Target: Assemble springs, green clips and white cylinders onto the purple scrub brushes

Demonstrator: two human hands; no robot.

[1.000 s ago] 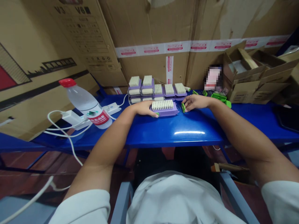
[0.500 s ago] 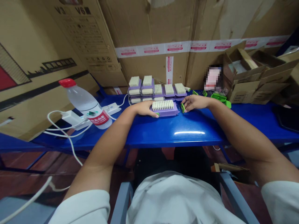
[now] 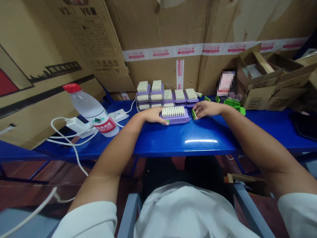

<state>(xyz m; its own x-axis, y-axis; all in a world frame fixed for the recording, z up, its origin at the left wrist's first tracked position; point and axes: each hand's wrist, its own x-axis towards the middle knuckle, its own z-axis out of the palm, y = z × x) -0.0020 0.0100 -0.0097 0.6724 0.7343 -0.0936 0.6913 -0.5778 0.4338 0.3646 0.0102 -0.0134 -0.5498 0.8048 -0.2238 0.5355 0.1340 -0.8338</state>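
My left hand (image 3: 155,115) is closed round the left end of a purple brush-like block (image 3: 176,118) with rows of cream bristles on top. A bit of green shows under the thumb at that end. Just off the block's right end, my right hand (image 3: 205,109) pinches a small green plastic end piece (image 3: 193,114), which stands upright with a narrow gap to the block. Behind them sits a group of similar purple blocks (image 3: 179,96) with cream bristles, some stacked in two layers at the left.
A water bottle (image 3: 95,114) with a red cap stands at left, near white chargers and cables (image 3: 79,127). Green plastic parts (image 3: 232,103) lie right of my right hand, before open cardboard boxes (image 3: 267,96). Tall cardboard (image 3: 158,33) backs the blue table (image 3: 173,142).
Since one second ago the green end piece in my right hand has shifted very slightly left, toward the purple block. My left hand stays in place on the block.
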